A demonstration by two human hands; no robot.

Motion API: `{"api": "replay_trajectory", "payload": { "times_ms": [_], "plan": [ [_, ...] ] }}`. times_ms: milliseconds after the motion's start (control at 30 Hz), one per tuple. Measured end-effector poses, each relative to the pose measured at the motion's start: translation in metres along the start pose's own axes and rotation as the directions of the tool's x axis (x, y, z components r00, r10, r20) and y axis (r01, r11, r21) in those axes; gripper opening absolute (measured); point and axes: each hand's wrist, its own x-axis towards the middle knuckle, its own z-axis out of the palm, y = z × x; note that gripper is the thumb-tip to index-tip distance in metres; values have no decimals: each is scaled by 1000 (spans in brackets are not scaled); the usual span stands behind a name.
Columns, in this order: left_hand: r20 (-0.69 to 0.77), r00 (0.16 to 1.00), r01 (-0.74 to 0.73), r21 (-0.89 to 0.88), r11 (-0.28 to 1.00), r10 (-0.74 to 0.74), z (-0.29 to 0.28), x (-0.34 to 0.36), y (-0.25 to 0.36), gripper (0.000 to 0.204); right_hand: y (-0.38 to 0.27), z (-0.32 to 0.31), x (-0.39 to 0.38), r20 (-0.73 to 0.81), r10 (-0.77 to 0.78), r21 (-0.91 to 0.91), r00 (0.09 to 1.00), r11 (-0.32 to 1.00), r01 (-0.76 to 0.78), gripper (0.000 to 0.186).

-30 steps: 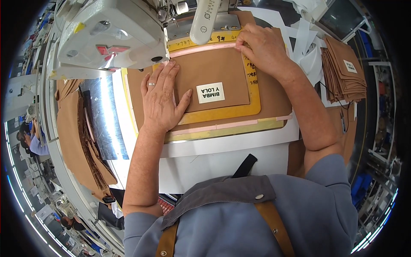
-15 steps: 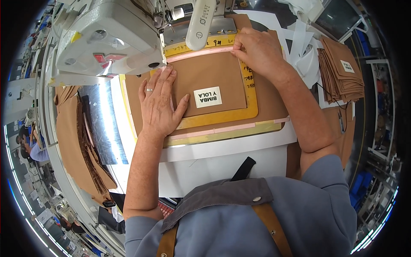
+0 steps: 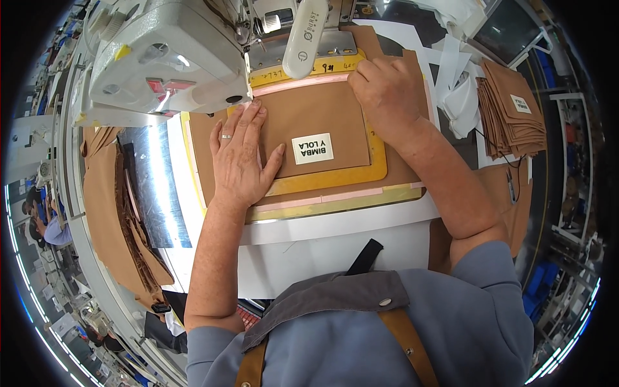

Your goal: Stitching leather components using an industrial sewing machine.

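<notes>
My left hand (image 3: 242, 151) lies flat on a brown panel (image 3: 322, 113), fingers stretched toward the sewing machine head (image 3: 167, 64). Its fingertips reach just below the needle area. A white printed label (image 3: 313, 149) sits on the panel, right of that hand. Around the panel runs a yellow template frame (image 3: 329, 180) with handwritten marks, and a pink strip (image 3: 306, 82) follows its far edge. My right hand (image 3: 385, 91) is closed at the frame's far right corner, knuckles up. Its fingertips are hidden, so what they grip cannot be seen.
Brown pieces are stacked at the right (image 3: 512, 109) and heaped at the left (image 3: 113, 213). A white lamp arm (image 3: 305, 39) hangs over the frame's far edge. White scraps (image 3: 461, 97) lie beyond my right arm. A thin pen-like tool (image 3: 511, 187) rests at the right.
My right hand has turned and curled in more at the frame's corner, shifting slightly nearer me. My left hand stays flat in nearly the same place.
</notes>
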Motion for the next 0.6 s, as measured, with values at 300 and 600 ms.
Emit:
{"api": "replay_trajectory", "payload": {
  "times_ms": [300, 600],
  "plan": [
    [-11, 1000, -13, -9, 1000, 13, 0, 0, 0, 62, -32, -8, -15, 82, -24, -38, 996, 999, 27, 34],
    [-25, 1000, -1, 3, 1000, 1, 2, -1, 0, 62, -59, -8, -10, 309, 37, -59, 950, 998, -20, 66]
  ]
}}
